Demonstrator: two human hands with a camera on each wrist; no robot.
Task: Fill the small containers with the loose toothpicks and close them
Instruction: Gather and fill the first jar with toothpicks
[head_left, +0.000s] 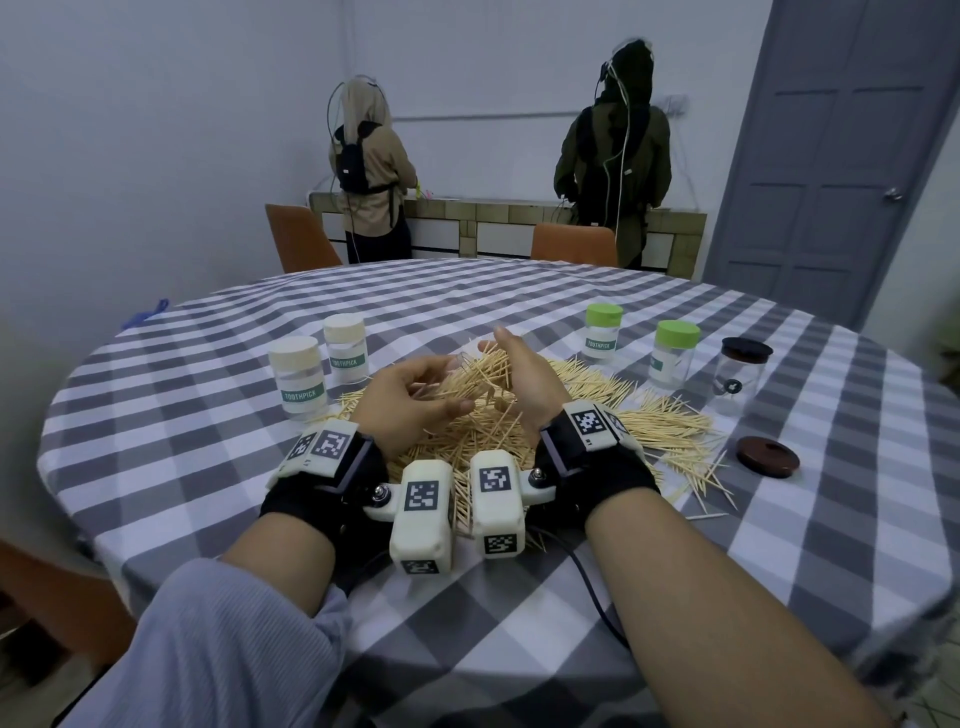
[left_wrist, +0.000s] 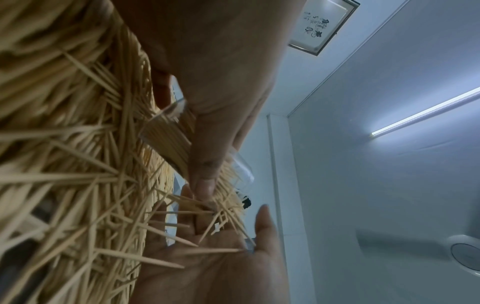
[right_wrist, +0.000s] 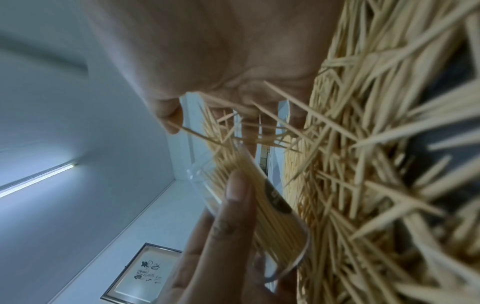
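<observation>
A big heap of loose toothpicks (head_left: 519, 426) lies on the checked tablecloth (head_left: 467, 623). Above the heap my left hand (head_left: 415, 395) grips a small clear container (left_wrist: 168, 139), tilted on its side and partly filled with aligned toothpicks; the thumb (right_wrist: 233, 195) lies across its wall. My right hand (head_left: 519, 374) stands edge-on at the container's mouth, its palm (left_wrist: 207, 257) flat and fingers straight, pressing a loose bunch of toothpicks (right_wrist: 246, 133) toward the opening. In the head view the container is mostly hidden behind my left hand's fingers.
Two cream-lidded containers (head_left: 296, 379) (head_left: 345, 348) stand left of the heap. On the right are two green-lidded ones (head_left: 602, 332) (head_left: 672, 353) and a dark-lidded clear jar (head_left: 743, 374). A loose brown lid (head_left: 768, 456) lies near the right. Two people stand at a far counter.
</observation>
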